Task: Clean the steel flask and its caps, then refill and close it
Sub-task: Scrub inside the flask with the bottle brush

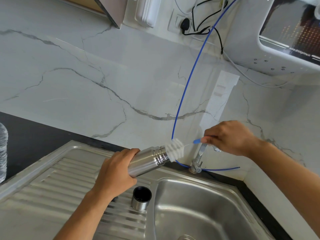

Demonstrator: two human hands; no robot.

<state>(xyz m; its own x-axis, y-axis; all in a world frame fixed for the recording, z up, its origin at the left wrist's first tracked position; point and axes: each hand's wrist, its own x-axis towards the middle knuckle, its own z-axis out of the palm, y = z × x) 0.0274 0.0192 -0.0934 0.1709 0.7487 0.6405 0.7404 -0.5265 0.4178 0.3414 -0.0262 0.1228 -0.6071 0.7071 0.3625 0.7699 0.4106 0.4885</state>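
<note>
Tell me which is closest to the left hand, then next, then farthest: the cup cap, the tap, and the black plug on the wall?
Seen from the head camera, from the left hand:
1. The cup cap, standing on the draining board just below and right of the hand.
2. The tap, to the right, behind the basin.
3. The black plug, high up on the wall.

The left hand [115,170] covers the flask's [149,161] base; the bottle [3,151] is edge-cropped.

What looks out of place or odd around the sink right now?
Only the blue tube: it hangs loose down the marble wall and curls behind the tap. No spills or damage; the flask cap stands upright on the drainboard.
</note>
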